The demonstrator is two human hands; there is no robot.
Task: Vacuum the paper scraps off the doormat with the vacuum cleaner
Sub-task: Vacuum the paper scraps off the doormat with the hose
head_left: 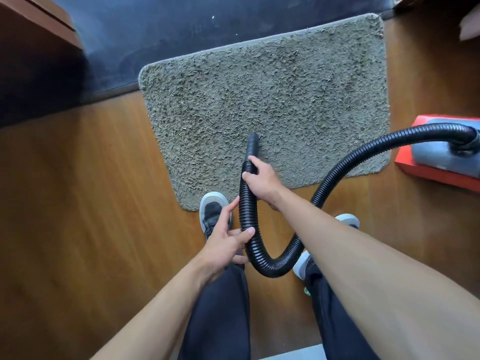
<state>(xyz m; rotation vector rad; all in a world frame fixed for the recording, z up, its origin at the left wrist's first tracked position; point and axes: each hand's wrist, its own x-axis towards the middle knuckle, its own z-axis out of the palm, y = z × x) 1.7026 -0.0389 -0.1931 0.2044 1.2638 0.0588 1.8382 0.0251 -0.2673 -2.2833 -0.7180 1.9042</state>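
Left hand (226, 237): thumb and fingers hold ribbed black hose (248, 206) over wooden floor (78, 203). Right hand (262, 183): grips hose behind nozzle (252, 145), whose tip meets doormat (259, 87) near its front edge. Vacuum cleaner (446, 154): red-grey, beside doormat's right edge.

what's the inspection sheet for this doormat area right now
surface: wooden floor; doormat lies partly over a dark strip.
job's things: vacuum cleaner right of the mat; nozzle tip at the mat; no paper scraps seen on the mat.
clutter: white specks on the dark strip.
hands: right hand grips the hose behind the nozzle; left hand holds it lower down.
cables: nothing seen.
surroundings: wooden furniture upper left; left shoe at the mat's near edge.
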